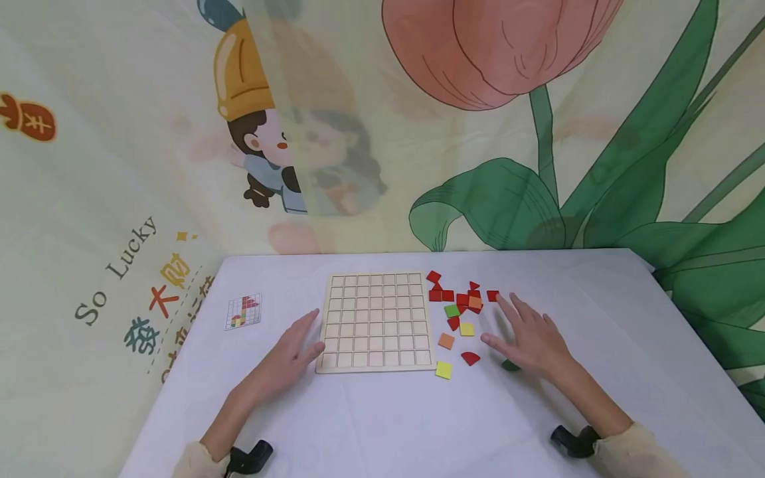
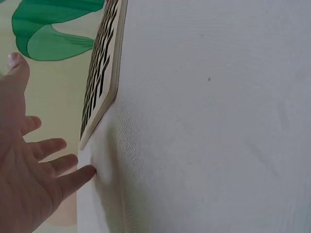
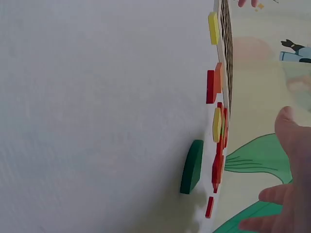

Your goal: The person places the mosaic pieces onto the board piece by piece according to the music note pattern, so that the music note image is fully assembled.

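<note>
A square wooden grid board (image 1: 376, 323) lies in the middle of the white table, its cells bare. My left hand (image 1: 285, 358) is beside the board's left edge, fingers extended and holding nothing; the left wrist view shows the hand (image 2: 34, 170) with fingers spread. To the right of the board lie loose red pieces (image 1: 447, 296), orange squares (image 1: 446, 341), yellow squares (image 1: 443, 370) and a green piece (image 1: 451, 311). Right of them, my right hand (image 1: 532, 338) hovers with fingers spread, nothing in it. A dark green curved piece (image 3: 192, 167) lies partly hidden beneath this hand.
A small printed card with a coloured grid pattern (image 1: 243, 312) lies at the table's left. Behind the white tabletop (image 1: 370, 425) hangs a printed cloth (image 1: 358, 232) with a large flower and cartoon figure. Each wrist wears a black camera (image 1: 575, 441).
</note>
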`<state>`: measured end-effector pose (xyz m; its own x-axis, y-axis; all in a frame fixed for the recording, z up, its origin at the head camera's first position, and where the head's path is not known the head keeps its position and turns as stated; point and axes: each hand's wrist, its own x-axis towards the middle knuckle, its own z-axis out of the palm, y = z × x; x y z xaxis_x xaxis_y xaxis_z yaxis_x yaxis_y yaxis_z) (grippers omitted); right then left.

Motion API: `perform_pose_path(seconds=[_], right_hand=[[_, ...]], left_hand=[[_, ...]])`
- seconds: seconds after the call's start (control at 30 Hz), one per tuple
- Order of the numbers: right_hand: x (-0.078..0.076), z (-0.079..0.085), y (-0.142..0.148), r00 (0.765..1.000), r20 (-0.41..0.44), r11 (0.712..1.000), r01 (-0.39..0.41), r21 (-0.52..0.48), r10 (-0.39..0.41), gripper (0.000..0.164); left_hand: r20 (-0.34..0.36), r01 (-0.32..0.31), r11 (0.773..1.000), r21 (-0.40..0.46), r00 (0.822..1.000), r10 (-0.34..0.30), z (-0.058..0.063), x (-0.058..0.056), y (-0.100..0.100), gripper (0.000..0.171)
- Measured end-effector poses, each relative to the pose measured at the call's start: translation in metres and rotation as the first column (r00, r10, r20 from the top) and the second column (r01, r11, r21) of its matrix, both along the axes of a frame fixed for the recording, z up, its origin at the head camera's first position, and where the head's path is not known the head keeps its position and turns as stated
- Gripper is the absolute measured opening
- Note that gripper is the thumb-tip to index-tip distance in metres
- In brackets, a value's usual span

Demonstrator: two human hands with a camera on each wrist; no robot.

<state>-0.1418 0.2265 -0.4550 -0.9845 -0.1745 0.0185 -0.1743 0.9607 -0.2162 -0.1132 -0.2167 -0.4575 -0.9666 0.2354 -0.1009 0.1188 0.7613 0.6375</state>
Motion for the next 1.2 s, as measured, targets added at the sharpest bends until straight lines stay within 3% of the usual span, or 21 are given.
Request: perform_pose_path(seconds=[0.1, 0.2, 0.37, 0.5, 0.7, 0.93, 1.2], right_hand=[[-0.011, 0.004, 0.000, 0.996, 0.085, 0.998, 0.014, -0.058, -0.009, 0.094], [-0.025, 0.010, 0.001, 0.986, 0.163, 0.994, 0.044, -0.100, -0.028, 0.095], [-0.043, 0.015, 0.003, 0.982, 0.191, 0.993, 0.016, -0.121, 0.008, 0.089], [-0.059, 0.014, 0.014, 0.974, 0.223, 0.988, 0.002, -0.155, 0.033, 0.080], [-0.078, 0.006, 0.039, 0.980, 0.179, 0.974, -0.052, -0.220, 0.092, 0.052], [-0.087, -0.007, 0.035, 0.968, 0.130, 0.971, -0.194, -0.140, 0.212, 0.037], [-0.093, -0.007, 0.025, 0.964, 0.080, 0.965, -0.248, -0.088, 0.255, 0.025]], left_hand=[[0.024, 0.018, 0.996, 0.086, 1.000, -0.020, 0.001, -0.006, -0.003, 0.075], [0.052, 0.014, 0.993, 0.120, 0.998, -0.020, 0.001, -0.012, -0.004, 0.076], [0.098, -0.008, 0.991, 0.136, 0.995, -0.005, -0.003, -0.016, -0.006, 0.080], [0.092, -0.012, 0.991, 0.135, 0.996, -0.001, -0.008, -0.020, -0.002, 0.080], [0.070, -0.021, 0.992, 0.126, 0.997, 0.012, -0.016, -0.031, 0.014, 0.071], [0.060, -0.095, 0.992, 0.084, 0.994, 0.090, -0.019, -0.028, 0.019, 0.064], [0.049, -0.055, 0.998, 0.022, 0.997, 0.054, -0.019, -0.025, 0.017, 0.060]])
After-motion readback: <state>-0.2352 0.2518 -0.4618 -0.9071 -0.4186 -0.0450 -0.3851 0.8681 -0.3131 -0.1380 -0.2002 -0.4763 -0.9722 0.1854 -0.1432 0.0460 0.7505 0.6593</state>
